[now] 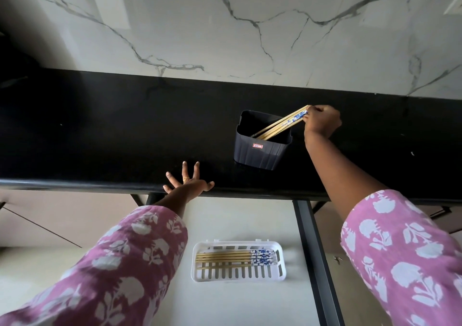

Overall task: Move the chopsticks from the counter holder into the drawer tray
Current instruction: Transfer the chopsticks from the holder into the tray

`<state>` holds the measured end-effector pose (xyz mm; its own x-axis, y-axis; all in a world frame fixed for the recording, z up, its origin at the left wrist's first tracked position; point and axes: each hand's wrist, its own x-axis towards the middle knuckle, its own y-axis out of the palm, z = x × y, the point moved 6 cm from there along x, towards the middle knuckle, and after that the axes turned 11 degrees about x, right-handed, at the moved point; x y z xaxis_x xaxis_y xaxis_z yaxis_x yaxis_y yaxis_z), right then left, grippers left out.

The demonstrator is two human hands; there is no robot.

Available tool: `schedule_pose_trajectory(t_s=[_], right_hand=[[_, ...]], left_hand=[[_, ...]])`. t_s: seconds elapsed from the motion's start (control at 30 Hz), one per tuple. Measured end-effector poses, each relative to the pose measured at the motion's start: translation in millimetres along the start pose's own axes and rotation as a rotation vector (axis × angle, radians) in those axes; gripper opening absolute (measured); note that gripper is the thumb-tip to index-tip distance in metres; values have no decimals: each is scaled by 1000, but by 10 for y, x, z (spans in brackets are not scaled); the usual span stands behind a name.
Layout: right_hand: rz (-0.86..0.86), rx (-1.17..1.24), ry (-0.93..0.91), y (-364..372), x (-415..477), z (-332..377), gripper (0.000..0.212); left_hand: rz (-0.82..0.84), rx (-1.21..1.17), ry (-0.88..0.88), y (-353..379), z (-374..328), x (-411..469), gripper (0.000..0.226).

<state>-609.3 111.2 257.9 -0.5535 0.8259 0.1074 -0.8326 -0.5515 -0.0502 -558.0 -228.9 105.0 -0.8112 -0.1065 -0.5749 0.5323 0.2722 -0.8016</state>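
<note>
Some chopsticks (235, 259) are already laid in the tray (281, 273) below the holder (257, 155), and the remaining bunch (282, 124) is pinched by the right hand (322, 122), left hand (187, 184) splayed.

I get soft, even light; the glossy white veined marble wall (250, 38) carries pale reflections at eleven and one o'clock. The black stone counter (100, 125) reads dim. Edges bow; the pink floral sleeves (125, 263) at seven and five o'clock blur.
</note>
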Motion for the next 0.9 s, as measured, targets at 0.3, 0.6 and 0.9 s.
schedule_pose_trajectory(t_s=[0.3,0.6,0.9], right_hand=[[-62,36,-75,-320,54,453,16],[-140,445,-51,-713,-118,808,12],[-116,734,384,-832,-738,215,13]], left_hand=[[-25,-27,0,84,12,63,76],[45,-18,-17,-104,-53,-26,78],[-215,-1126,395,-992,-922,-622,54]])
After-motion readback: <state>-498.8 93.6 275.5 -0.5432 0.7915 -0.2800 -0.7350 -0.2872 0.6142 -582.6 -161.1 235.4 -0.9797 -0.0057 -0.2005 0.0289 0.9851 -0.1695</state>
